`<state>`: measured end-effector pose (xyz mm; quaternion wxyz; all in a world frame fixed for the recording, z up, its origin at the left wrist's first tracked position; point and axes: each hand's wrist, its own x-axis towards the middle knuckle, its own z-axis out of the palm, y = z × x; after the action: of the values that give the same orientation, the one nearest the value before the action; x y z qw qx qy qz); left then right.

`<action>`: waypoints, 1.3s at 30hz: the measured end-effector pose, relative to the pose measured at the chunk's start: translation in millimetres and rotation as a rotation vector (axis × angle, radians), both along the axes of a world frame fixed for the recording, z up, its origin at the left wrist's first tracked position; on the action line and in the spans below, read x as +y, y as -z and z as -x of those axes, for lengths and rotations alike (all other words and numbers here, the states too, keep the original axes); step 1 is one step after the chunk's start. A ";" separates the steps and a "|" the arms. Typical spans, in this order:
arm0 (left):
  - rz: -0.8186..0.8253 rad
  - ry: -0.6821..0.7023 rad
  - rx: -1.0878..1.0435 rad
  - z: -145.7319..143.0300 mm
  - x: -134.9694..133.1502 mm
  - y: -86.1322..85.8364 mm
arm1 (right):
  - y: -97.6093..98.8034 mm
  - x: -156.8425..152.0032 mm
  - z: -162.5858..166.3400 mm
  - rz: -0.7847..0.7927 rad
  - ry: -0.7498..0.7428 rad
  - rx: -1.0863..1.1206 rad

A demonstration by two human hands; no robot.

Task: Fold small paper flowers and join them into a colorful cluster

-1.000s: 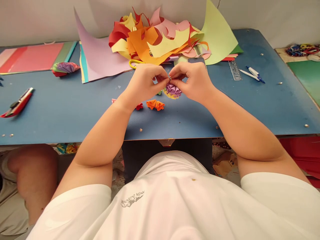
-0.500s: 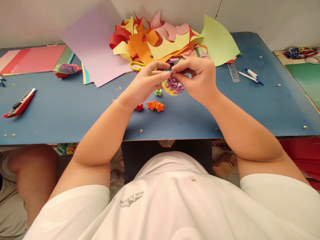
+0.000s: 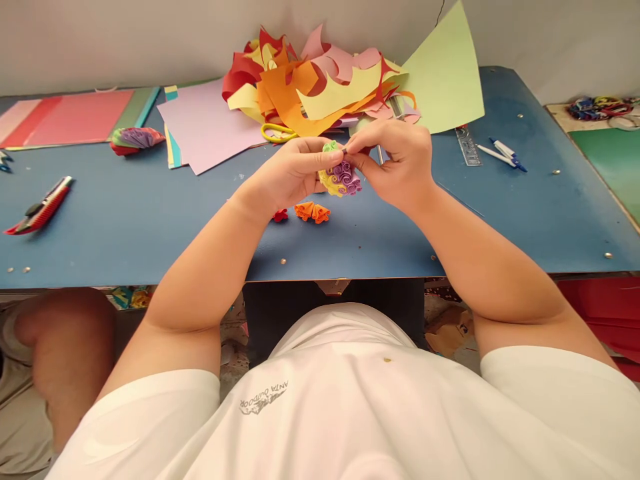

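Note:
Above the blue table (image 3: 125,220), both my hands meet around a small ball of rolled paper flowers (image 3: 341,179), purple and yellow with a green one on top. My left hand (image 3: 290,172) is closed around the ball's left side, thumb on the green flower. My right hand (image 3: 397,160) pinches at the top of the ball with thumb and forefinger, its other fingers curled. Just below the hands on the table lie loose orange paper flowers (image 3: 312,212) and a small red paper flower (image 3: 280,215).
A heap of cut coloured paper scraps (image 3: 320,83) with yellow-handled scissors (image 3: 277,132) lies behind the hands. A lilac sheet (image 3: 210,127), stacked paper (image 3: 70,117), a folded paper fan (image 3: 135,139), a red utility knife (image 3: 37,207), a ruler (image 3: 467,145) and pens (image 3: 503,150) surround them.
The paper ball has been lifted off the table and turned between my hands. The green flower that lay on the table is now on top of the ball. The lilac sheet has settled flat.

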<state>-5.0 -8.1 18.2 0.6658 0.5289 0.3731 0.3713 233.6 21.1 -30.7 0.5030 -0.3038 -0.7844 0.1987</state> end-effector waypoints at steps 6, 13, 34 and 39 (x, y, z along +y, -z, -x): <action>-0.016 -0.014 0.078 3.8 2.3 1.6 | 7.4 6.2 -3.8 -0.140 -0.055 -0.066; -0.033 -0.032 0.102 8.4 6.7 6.7 | -4.4 -0.3 -3.6 -0.042 -0.061 -0.137; -0.329 -0.156 0.222 -0.6 -1.4 10.0 | -23.0 -18.5 11.2 0.280 0.116 0.074; -0.547 -0.293 0.374 -4.6 -1.9 14.8 | -1.1 -9.6 16.7 0.386 0.081 0.182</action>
<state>-0.4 -10.0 3.4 0.3599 0.6869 0.4471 0.4457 216.9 11.6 -29.6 0.5119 -0.4063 -0.6703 0.3515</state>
